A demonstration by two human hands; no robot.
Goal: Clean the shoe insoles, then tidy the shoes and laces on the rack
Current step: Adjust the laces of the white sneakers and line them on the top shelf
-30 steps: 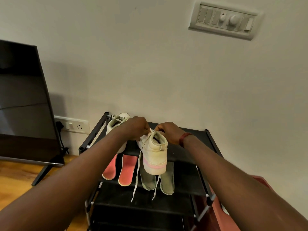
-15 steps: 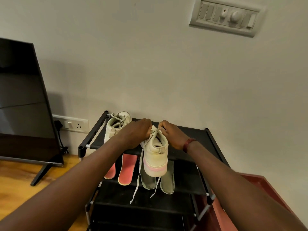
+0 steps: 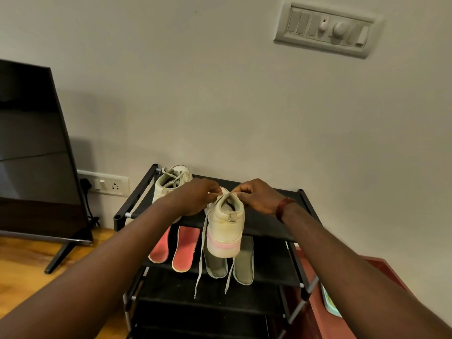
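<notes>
Head view, looking down on a black shoe rack (image 3: pixel 265 225) against a wall; a white shoe (image 3: pixel 226 231) with a pink stripe was at the front edge of the top shelf, heel toward the camera; the left hand (image 3: pixel 195 199) and right hand (image 3: pixel 256 199) each pinched its laces (image 3: pixel 200 263) with curled fingers; two lace ends hung loose below; a second shoe (image 3: pixel 171 184) stood just left; pink insoles (image 3: pixel 184 248) and grey insoles (image 3: pixel 243 263) lay on the shelf beneath.

Dim, warm indoor light, soft shadow beside the television (image 3: pixel 36 143), wide-angle bending at the edges.
</notes>
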